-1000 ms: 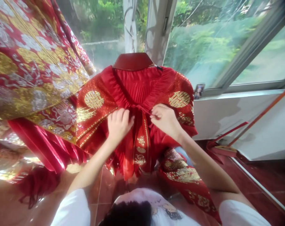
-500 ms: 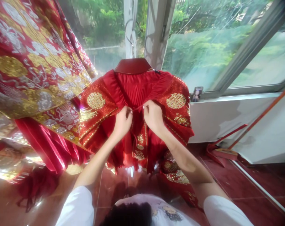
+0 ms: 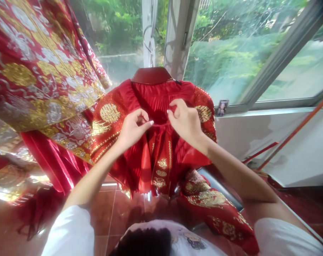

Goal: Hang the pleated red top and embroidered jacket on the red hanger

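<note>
A red garment [image 3: 156, 103] with gold embroidered emblems hangs from a dark red hanger [image 3: 151, 75] in front of the window. My left hand [image 3: 132, 128] pinches a thin red tie at the middle of the garment's chest. My right hand [image 3: 186, 122] is closed on the red fabric just right of that spot, slightly higher. A gold-patterned red sash [image 3: 161, 167] hangs down below both hands.
A larger red and gold brocade robe [image 3: 36, 81] hangs at the left, touching the garment. A white window frame post [image 3: 177, 32] stands behind the hanger. An orange-handled broom [image 3: 294, 133] leans against the white wall at right. The floor is red tile [image 3: 108, 209].
My hands have moved apart and risen a little on the garment's chest. The right hand shifted up and right, the left hand now shows a pinch with its fingers raised.
</note>
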`<state>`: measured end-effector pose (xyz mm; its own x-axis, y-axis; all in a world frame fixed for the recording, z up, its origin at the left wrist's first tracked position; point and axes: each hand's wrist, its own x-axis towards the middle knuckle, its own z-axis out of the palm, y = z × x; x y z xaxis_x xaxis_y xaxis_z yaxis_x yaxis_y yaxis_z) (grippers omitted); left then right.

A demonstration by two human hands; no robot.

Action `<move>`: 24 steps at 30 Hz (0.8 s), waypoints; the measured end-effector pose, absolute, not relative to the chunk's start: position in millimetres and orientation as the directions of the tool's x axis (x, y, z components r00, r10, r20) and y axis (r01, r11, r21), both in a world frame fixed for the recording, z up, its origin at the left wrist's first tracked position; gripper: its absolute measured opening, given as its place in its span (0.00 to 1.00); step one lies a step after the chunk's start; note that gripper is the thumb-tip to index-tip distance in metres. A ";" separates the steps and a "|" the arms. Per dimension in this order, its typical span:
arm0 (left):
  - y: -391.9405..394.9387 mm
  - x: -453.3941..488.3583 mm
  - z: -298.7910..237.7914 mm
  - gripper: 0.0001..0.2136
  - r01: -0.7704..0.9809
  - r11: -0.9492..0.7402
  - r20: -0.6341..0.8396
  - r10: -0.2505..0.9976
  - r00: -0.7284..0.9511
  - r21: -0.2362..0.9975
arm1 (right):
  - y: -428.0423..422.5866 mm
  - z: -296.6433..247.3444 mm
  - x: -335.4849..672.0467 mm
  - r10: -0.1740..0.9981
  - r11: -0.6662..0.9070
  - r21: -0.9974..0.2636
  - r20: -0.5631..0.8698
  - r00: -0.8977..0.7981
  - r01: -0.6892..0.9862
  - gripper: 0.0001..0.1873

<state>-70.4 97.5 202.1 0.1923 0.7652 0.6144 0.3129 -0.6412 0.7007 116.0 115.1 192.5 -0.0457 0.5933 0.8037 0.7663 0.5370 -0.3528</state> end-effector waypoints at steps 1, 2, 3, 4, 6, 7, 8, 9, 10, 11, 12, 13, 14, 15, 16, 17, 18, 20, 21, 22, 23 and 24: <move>94.6 -73.9 209.0 0.10 0.315 -0.655 0.623 0.754 0.208 0.687 | 115.3 200.8 122.9 0.569 0.545 -0.299 0.818 -0.083 0.783 0.08; 92.3 -78.1 216.0 0.11 0.336 -0.673 0.646 0.735 0.207 0.659 | 116.3 209.5 130.2 0.550 0.544 -0.252 0.828 -0.113 0.800 0.08; 91.1 -82.9 222.7 0.12 0.371 -0.694 0.682 0.707 0.188 0.618 | 118.4 217.9 138.0 0.536 0.538 -0.217 0.834 -0.132 0.814 0.08; 90.9 -88.1 228.8 0.12 0.413 -0.708 0.722 0.674 0.154 0.573 | 121.5 225.6 146.3 0.527 0.529 -0.198 0.839 -0.137 0.825 0.08; 92.8 -99.0 238.1 0.13 0.487 -0.711 0.790 0.610 0.065 0.508 | 129.6 236.6 162.9 0.516 0.526 -0.211 0.849 -0.112 0.824 0.09; 94.2 -104.0 241.1 0.13 0.500 -0.704 0.800 0.599 0.036 0.505 | 133.6 239.3 170.1 0.522 0.539 -0.235 0.847 -0.102 0.809 0.08; 95.2 -108.6 243.3 0.12 0.490 -0.696 0.786 0.618 0.034 0.526 | 136.7 240.2 175.9 0.537 0.557 -0.261 0.837 -0.102 0.788 0.07; 95.6 -112.8 244.8 0.11 0.461 -0.687 0.748 0.660 0.070 0.562 | 138.5 239.6 179.9 0.561 0.572 -0.286 0.820 -0.112 0.769 0.06; 95.2 -116.5 245.9 0.11 0.429 -0.672 0.689 0.711 0.143 0.604 | 138.9 237.8 182.0 0.595 0.580 -0.309 0.793 -0.132 0.753 0.06; 93.9 -119.6 246.8 0.10 0.410 -0.651 0.611 0.753 0.245 0.639 | 138.0 235.3 182.5 0.633 0.588 -0.330 0.756 -0.167 0.738 0.10; 92.0 -122.2 247.6 0.09 0.419 -0.631 0.526 0.776 0.349 0.653 | 136.0 232.7 181.6 0.671 0.602 -0.348 0.709 -0.219 0.719 0.17; 89.7 -124.0 248.3 0.08 0.463 -0.619 0.455 0.783 0.424 0.634 | 133.4 230.4 179.7 0.699 0.625 -0.368 0.656 -0.284 0.688 0.24; 87.5 -124.8 248.7 0.07 0.537 -0.613 0.415 0.789 0.454 0.579 | 130.6 228.8 177.2 0.714 0.657 -0.398 0.600 -0.360 0.640 0.30; 85.8 -124.4 248.6 0.07 0.624 -0.605 0.418 0.795 0.439 0.494 | 128.1 228.1 174.2 0.715 0.689 -0.441 0.546 -0.438 0.575 0.34; 85.1 -122.6 247.9 0.06 0.710 -0.582 0.466 0.794 0.390 0.397 | 126.0 228.1 171.0 0.702 0.712 -0.495 0.499 -0.508 0.498 0.38; 85.5 -119.3 246.3 0.06 0.782 -0.542 0.550 0.772 0.319 0.307 | 124.4 228.9 167.5 0.685 0.719 -0.556 0.466 -0.559 0.418 0.41; 87.3 -114.6 244.0 0.05 0.836 -0.495 0.647 0.722 0.244 0.237 | 123.5 230.0 163.6 0.672 0.711 -0.615 0.454 -0.585 0.339 0.44; 95.0 -102.4 237.8 0.04 0.886 -0.431 0.813 0.570 0.119 0.172 | 122.9 231.9 154.2 0.666 0.681 -0.705 0.484 -0.567 0.199 0.46; 100.2 -95.5 234.3 0.05 0.886 -0.432 0.869 0.489 0.074 0.167 | 123.1 232.1 148.6 0.671 0.673 -0.726 0.518 -0.530 0.143 0.46; 105.7 -88.6 231.1 0.05 0.871 -0.459 0.907 0.420 0.038 0.176 | 123.4 231.5 142.4 0.678 0.675 -0.731 0.560 -0.476 0.100 0.45; 111.2 -81.8 228.2 0.05 0.836 -0.512 0.928 0.373 0.009 0.198 | 123.8 230.2 135.8 0.682 0.687 -0.723 0.606 -0.409 0.074 0.44; 116.1 -75.4 225.7 0.05 0.778 -0.582 0.932 0.362 -0.010 0.235 | 124.3 228.1 129.0 0.682 0.706 -0.705 0.649 -0.338 0.069 0.43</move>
